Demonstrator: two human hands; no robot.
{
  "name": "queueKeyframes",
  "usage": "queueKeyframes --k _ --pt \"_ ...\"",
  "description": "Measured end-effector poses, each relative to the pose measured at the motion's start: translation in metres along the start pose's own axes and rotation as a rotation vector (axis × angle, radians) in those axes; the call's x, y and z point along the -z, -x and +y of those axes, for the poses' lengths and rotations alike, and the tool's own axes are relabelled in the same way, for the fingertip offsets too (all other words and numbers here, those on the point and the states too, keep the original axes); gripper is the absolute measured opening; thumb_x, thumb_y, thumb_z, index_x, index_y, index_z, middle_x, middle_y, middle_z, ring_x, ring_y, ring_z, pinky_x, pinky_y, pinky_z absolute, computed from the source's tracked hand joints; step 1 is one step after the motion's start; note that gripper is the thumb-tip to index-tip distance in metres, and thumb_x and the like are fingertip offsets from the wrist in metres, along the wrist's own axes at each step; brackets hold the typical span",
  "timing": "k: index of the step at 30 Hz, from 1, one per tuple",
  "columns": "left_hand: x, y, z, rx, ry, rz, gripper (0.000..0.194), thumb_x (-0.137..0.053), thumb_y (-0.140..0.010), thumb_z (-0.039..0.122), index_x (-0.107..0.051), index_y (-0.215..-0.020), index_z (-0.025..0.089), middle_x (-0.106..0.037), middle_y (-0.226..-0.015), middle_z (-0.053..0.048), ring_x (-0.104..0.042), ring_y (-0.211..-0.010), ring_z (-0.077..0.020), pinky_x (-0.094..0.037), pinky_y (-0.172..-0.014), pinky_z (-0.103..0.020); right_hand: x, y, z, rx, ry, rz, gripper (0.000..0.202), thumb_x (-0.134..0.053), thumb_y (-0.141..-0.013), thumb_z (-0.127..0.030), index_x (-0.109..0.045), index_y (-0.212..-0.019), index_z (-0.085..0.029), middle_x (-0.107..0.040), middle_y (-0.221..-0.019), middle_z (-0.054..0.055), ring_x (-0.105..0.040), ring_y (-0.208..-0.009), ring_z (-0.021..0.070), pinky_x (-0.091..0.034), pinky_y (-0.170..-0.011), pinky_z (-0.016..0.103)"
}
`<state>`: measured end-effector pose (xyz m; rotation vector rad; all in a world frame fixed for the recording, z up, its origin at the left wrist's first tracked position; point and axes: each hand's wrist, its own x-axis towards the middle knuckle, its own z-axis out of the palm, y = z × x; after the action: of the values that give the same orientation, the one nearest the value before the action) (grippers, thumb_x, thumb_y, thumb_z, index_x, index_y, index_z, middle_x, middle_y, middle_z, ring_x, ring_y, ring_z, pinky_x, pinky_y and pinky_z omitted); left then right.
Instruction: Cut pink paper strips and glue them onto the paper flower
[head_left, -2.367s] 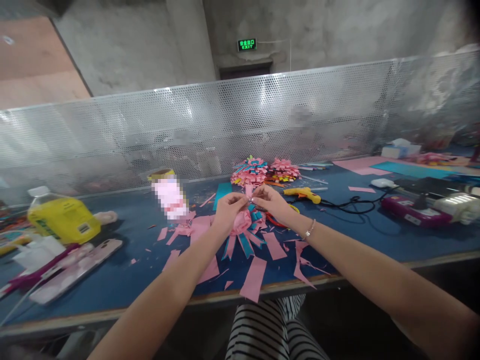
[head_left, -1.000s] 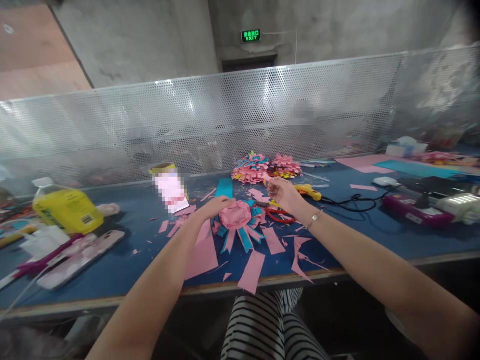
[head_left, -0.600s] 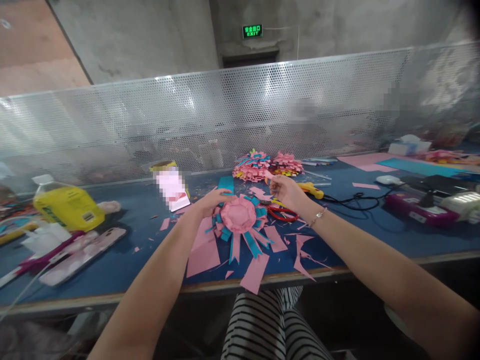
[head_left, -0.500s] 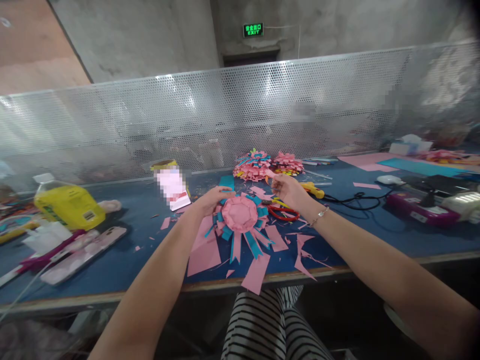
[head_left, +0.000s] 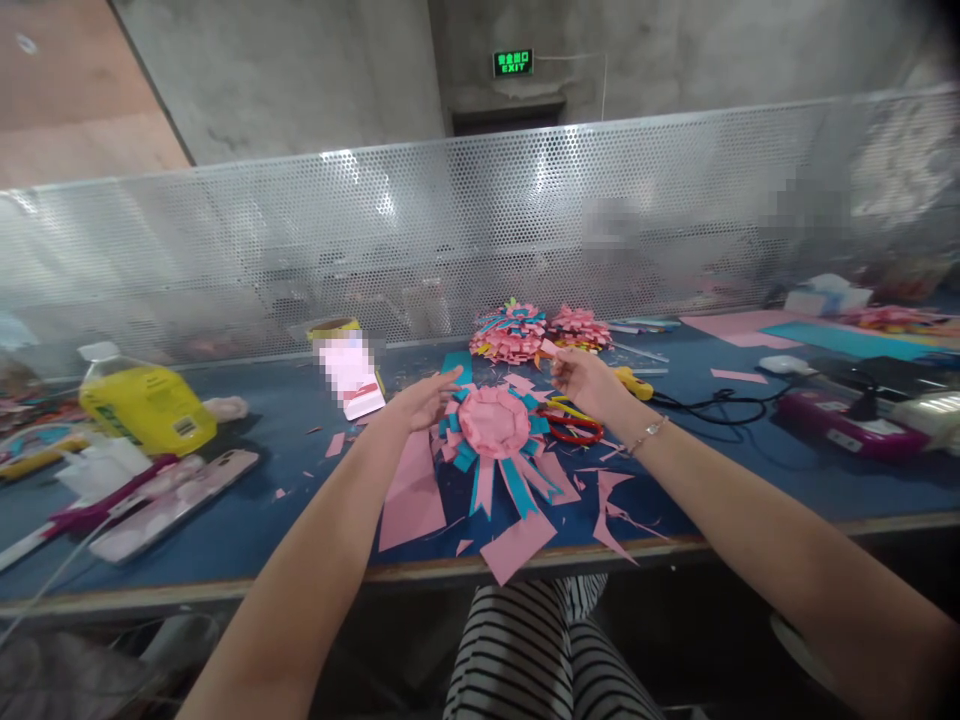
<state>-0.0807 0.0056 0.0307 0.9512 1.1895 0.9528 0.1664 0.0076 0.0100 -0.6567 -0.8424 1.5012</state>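
A pink and blue paper rosette (head_left: 493, 422) with notched ribbon tails lies on the blue table in front of me. At its left edge is my left hand (head_left: 433, 402), fingers stretched out and somewhat apart; whether the fingertips touch the rosette I cannot tell. Beyond its upper right side, my right hand (head_left: 581, 380) pinches a small pink paper piece (head_left: 551, 348) between thumb and fingers. Red-handled scissors (head_left: 577, 432) rest just below that hand. Pink paper strips (head_left: 412, 495) and offcuts (head_left: 611, 510) surround the rosette, one piece overhanging the table's front edge.
Behind stand heaped pink paper rosettes (head_left: 510, 330) before a perforated metal screen (head_left: 420, 230). To the left are a lit phone (head_left: 351, 375), a yellow liquid bottle (head_left: 142, 405) and another phone (head_left: 176, 505). A yellow glue gun (head_left: 634, 383) and purple device (head_left: 847, 425) lie right.
The rosette has shifted slightly right and turned a little, and the pink piece at the front edge has turned. My left fingers have spread. My right hand keeps its pinch on the paper.
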Motion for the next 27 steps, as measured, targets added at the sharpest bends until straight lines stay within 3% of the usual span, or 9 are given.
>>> queueKeyframes --k 9,13,17,22,27 --pt "-0.014 0.009 -0.001 -0.08 0.01 -0.233 0.035 -0.059 -0.07 0.044 -0.063 -0.085 0.013 -0.062 -0.069 -0.005 -0.051 -0.047 -0.0074 -0.041 -0.044 -0.02 -0.002 0.003 -0.006 -0.003 0.027 -0.021 0.013 -0.061 -0.058 -0.021 -0.048 -0.058 -0.018 -0.051 -0.052 -0.005 -0.047 -0.049 0.0059 -0.039 -0.051 0.02" --pt "-0.022 0.01 -0.004 -0.136 -0.038 -0.227 0.034 -0.062 -0.067 0.042 -0.063 -0.084 0.013 -0.062 -0.075 -0.006 -0.054 -0.054 -0.0089 -0.042 -0.047 -0.02 -0.002 0.003 -0.007 -0.003 0.004 -0.017 0.013 -0.061 -0.059 -0.019 -0.048 -0.059 -0.018 -0.051 -0.052 -0.006 -0.046 -0.049 0.006 -0.039 -0.051 0.02" --pt "-0.027 0.006 -0.013 -0.143 -0.144 -0.182 0.035 -0.074 -0.055 0.027 -0.063 -0.085 0.014 -0.063 -0.077 -0.005 -0.056 -0.06 -0.0103 -0.044 -0.052 -0.021 -0.001 0.003 -0.007 -0.005 -0.001 -0.048 0.012 -0.061 -0.059 -0.019 -0.049 -0.061 -0.018 -0.051 -0.052 -0.006 -0.046 -0.049 0.0061 -0.038 -0.049 0.02" --pt "-0.03 0.002 -0.02 -0.068 -0.203 -0.161 0.039 -0.078 -0.041 0.015 -0.064 -0.078 0.013 -0.064 -0.069 -0.003 -0.057 -0.058 -0.0108 -0.045 -0.053 -0.021 0.001 0.002 -0.007 -0.01 0.012 -0.068 0.012 -0.062 -0.06 -0.02 -0.05 -0.062 -0.018 -0.051 -0.053 -0.006 -0.046 -0.049 0.0061 -0.038 -0.048 0.02" --pt "-0.026 0.002 -0.016 -0.069 -0.221 -0.111 0.028 -0.077 -0.041 0.015 -0.063 -0.065 0.011 -0.063 -0.06 -0.004 -0.055 -0.053 -0.0107 -0.044 -0.049 -0.021 0.003 0.0 -0.005 -0.004 0.007 -0.085 0.013 -0.062 -0.06 -0.019 -0.05 -0.062 -0.018 -0.05 -0.052 -0.006 -0.045 -0.048 0.0059 -0.037 -0.047 0.02"
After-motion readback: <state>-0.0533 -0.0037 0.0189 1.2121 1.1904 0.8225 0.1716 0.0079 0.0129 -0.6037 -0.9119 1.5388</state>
